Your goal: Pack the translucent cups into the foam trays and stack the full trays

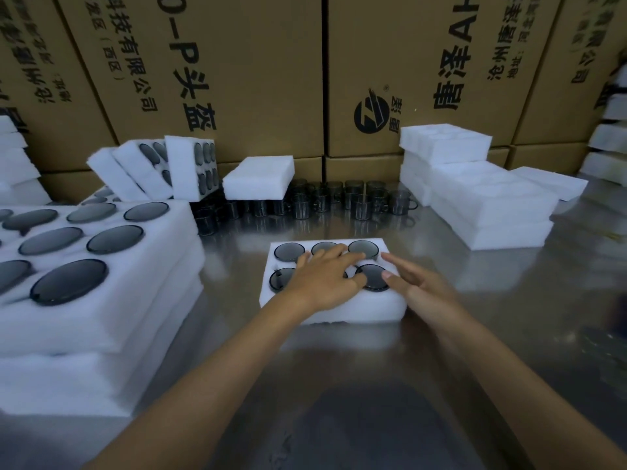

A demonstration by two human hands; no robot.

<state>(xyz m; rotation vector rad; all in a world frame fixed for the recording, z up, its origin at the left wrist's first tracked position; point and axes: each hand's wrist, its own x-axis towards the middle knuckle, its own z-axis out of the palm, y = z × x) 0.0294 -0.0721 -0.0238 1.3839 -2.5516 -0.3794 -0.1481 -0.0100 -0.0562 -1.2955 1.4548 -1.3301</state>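
At far left, a stack of full foam trays (pixel 101 293) rests on the steel desk (pixel 237 334); the top tray's round pockets each hold a dark translucent cup seated flush with the foam. Behind it, further filled trays (pixel 190 167) lean on edge against the cardboard cartons (pixel 237 79). Next right, one foam slab (pixel 259 178) lies across the tops of loose cups, and the cluster of loose cups (pixel 353 198), each with a small handle, stands upright on the desk at the back.

At centre, the working tray (pixel 325 310) lies flat on the desk. Five of its pockets show a cup (pixel 289 251); the middle pocket of the near row is hidden under the left hand.

The left hand (pixel 325 279) lies palm down on this tray, its grip open, with straight fingers spread over the cups and reaching toward the right-hand pockets. The right hand (pixel 420 286) is at the tray's right edge, its grip likewise open, fingers straight, with the thumb resting over the near right cup (pixel 373 283). Neither hand holds anything.

At right, a pile of empty foam trays (pixel 475 195) stands on the desk, its pockets unfilled.
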